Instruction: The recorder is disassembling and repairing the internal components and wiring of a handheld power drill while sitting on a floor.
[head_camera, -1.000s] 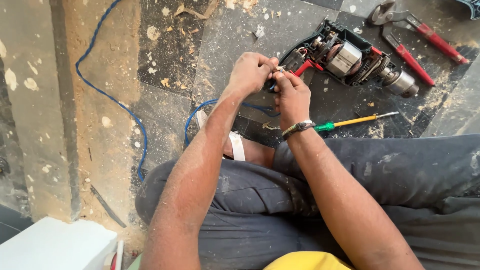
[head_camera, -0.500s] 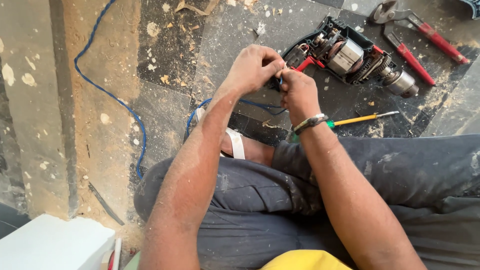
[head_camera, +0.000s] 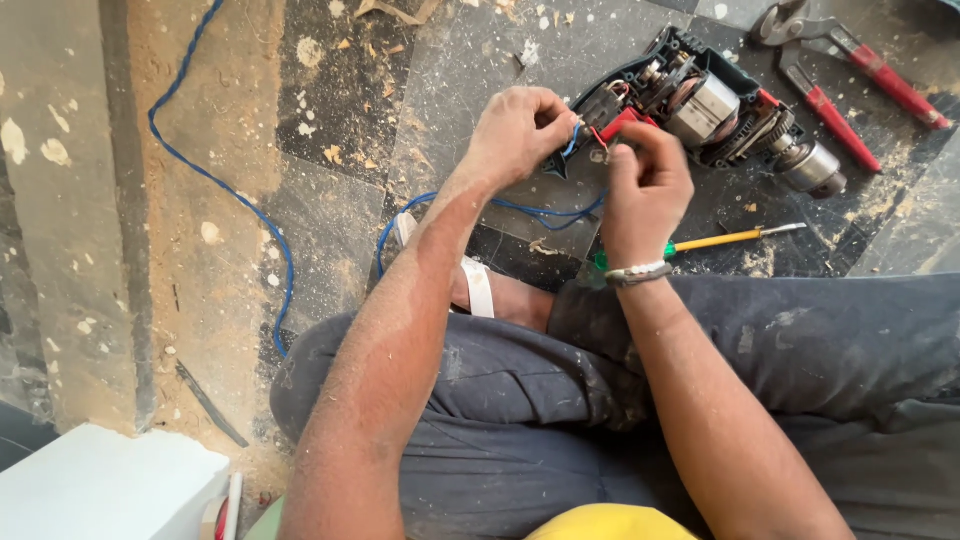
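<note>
The opened power drill (head_camera: 700, 105) lies on the dark, dust-speckled floor (head_camera: 340, 90) just ahead of your knees. Its black shell half is off on the upper side, so the casing acts as an open tray: inside you can see the copper-wound motor and silver armature in the middle, gears toward the chuck, and a red switch block with thin wires at the handle end. The metal chuck sits at the lower right end. The drill's long axis runs diagonally, from the handle end at upper left, by your fingers, to the chuck pointing down and to the right.

Your left hand (head_camera: 520, 130) is curled, its fingertips pinching the blue cable (head_camera: 215, 185) where it enters the handle end. Your right hand (head_camera: 648, 185) is also closed in a pinch, thumb and fingers gripping something small at the red switch block; what exactly it grips is too small to tell. The two hands are just beside each other, both touching the drill's handle end.

The blue cable loops away across the floor to the left. A screwdriver (head_camera: 725, 240) with a green and yellow handle lies just behind your right wrist, and red-handled pliers (head_camera: 860, 65) rest well beyond the chuck.
</note>
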